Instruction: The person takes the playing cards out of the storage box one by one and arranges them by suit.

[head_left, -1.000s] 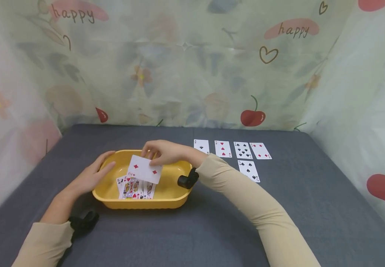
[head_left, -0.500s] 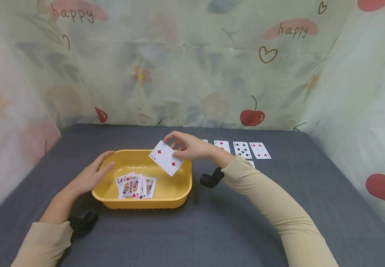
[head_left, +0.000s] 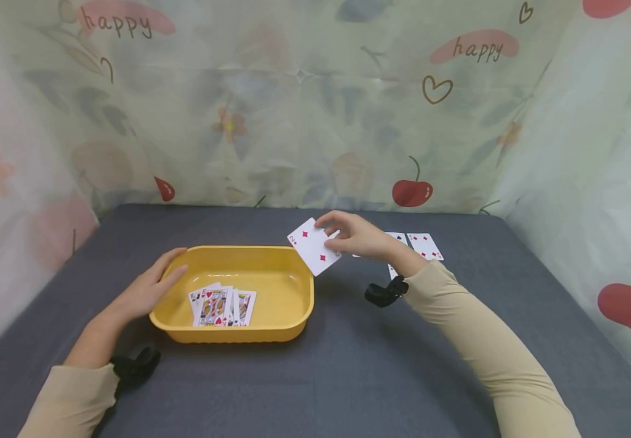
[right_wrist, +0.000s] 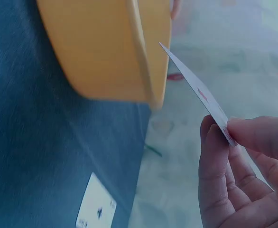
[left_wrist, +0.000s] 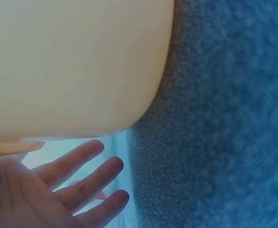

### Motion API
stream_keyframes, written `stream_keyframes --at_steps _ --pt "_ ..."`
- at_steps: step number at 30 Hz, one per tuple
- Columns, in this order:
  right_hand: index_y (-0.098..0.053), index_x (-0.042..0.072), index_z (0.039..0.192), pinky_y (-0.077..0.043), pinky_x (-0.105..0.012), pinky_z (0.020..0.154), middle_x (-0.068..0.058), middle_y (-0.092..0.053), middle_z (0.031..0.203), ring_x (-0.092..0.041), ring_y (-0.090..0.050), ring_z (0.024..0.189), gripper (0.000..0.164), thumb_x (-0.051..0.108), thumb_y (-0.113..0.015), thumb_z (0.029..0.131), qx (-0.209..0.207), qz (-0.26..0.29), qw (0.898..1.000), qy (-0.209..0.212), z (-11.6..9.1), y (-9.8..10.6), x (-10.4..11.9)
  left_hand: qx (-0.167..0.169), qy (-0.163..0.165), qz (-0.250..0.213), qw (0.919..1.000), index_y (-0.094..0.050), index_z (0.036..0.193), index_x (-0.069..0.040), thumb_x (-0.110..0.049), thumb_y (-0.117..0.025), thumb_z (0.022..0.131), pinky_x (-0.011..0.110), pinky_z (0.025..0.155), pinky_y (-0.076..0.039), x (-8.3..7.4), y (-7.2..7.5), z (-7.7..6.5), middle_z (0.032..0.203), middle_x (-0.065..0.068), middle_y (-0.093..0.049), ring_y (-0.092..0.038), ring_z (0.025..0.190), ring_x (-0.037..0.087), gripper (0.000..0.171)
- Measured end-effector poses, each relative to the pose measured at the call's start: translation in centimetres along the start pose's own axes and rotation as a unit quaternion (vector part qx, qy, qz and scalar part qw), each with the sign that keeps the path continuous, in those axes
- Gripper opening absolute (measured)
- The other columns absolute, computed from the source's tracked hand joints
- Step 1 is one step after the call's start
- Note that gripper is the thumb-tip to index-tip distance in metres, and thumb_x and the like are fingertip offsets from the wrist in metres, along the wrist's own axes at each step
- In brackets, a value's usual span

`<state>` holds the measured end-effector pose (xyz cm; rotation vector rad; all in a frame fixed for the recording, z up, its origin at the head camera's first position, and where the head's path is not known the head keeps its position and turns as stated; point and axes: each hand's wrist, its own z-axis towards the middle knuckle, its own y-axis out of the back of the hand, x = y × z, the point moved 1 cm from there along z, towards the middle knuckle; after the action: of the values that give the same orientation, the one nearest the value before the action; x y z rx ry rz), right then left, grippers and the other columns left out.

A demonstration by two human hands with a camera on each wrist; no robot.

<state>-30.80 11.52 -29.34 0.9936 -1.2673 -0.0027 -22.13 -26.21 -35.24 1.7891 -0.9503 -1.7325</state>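
Note:
My right hand (head_left: 361, 236) pinches a two of diamonds playing card (head_left: 314, 246) between thumb and fingers, just off the right end of a yellow plastic tub (head_left: 279, 334). In the right wrist view the card (right_wrist: 198, 90) appears nearly edge-on, tilted, above the table. My left hand (head_left: 148, 286) rests at the tub's left rim, thumb over the inside. Seen from the left wrist, several fingers (left_wrist: 89, 185) stretch out straight beside the tub wall. Overlapping face cards (head_left: 216, 307), a king of hearts among them, lie in the tub.
Face-up cards lie at the back right of the dark cloth-covered table (head_left: 348, 377), including a four of diamonds (head_left: 425, 246). My right hand and wrist partly cover others. An ace of clubs (right_wrist: 96, 206) shows in the right wrist view. Printed curtains (head_left: 293, 121) enclose the table.
My right hand has carried the two of diamonds up from over the face cards and rightward past the tub's right rim. My left hand and the tub have stayed put.

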Motion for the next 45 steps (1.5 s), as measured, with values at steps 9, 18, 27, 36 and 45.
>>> stream_keyframes --at_steps 9,18,27,36,45 --pt "-0.050 0.011 0.127 -0.050 -0.027 0.072 -0.015 -0.056 0.116 -0.018 -0.061 0.088 0.040 0.009 -0.059 0.089 -0.058 0.012 0.997 -0.047 -2.8 2.8 -3.1 -0.002 -0.003 -0.002 1.0000 -0.012 0.149 -0.008 -0.050 -0.032 0.098 0.066 0.104 -0.023 0.2 0.0 -0.1 0.151 0.028 -0.017 -0.023 0.135 0.050 0.069" --pt "-0.047 0.007 0.130 -0.050 -0.027 0.078 -0.019 -0.052 0.121 -0.019 -0.055 0.093 0.042 0.015 -0.058 0.091 -0.105 0.008 0.989 -0.106 -6.4 5.2 -6.6 -0.003 -0.007 0.000 1.0000 -0.012 0.149 -0.008 -0.050 -0.031 0.098 0.066 0.104 -0.023 0.4 0.0 -0.1 0.151 0.028 -0.017 -0.022 0.135 0.050 0.069" --pt "-0.043 0.003 0.131 -0.048 -0.023 0.075 -0.022 -0.049 0.124 -0.014 -0.053 0.092 0.044 0.017 -0.056 0.092 -0.148 -0.002 0.976 -0.157 -9.9 7.0 -9.8 -0.003 -0.013 -0.002 0.9999 -0.012 0.149 -0.008 -0.049 -0.032 0.099 0.066 0.105 -0.021 0.3 0.0 -0.2 0.152 0.028 -0.017 -0.020 0.136 0.050 0.068" --pt "-0.040 -0.005 0.131 -0.047 -0.020 0.069 -0.009 -0.058 0.105 0.001 -0.052 0.077 0.048 0.016 -0.057 0.092 -0.164 -0.005 0.970 -0.181 -13.2 8.4 -14.0 -0.003 -0.011 0.002 0.9999 -0.012 0.149 -0.008 -0.049 -0.031 0.099 0.066 0.104 -0.021 0.3 0.1 -0.1 0.151 0.028 -0.017 -0.020 0.136 0.051 0.068" --pt "-0.043 -0.007 0.129 -0.046 -0.022 0.068 -0.003 -0.060 0.096 -0.001 -0.051 0.075 0.047 0.019 -0.057 0.092 -0.119 -0.031 0.969 -0.214 -14.7 8.6 -16.1 -0.003 -0.011 -0.003 0.9999 -0.012 0.149 -0.009 -0.050 -0.032 0.098 0.066 0.104 -0.021 0.4 0.0 -0.1 0.152 0.027 -0.017 -0.020 0.136 0.049 0.069"
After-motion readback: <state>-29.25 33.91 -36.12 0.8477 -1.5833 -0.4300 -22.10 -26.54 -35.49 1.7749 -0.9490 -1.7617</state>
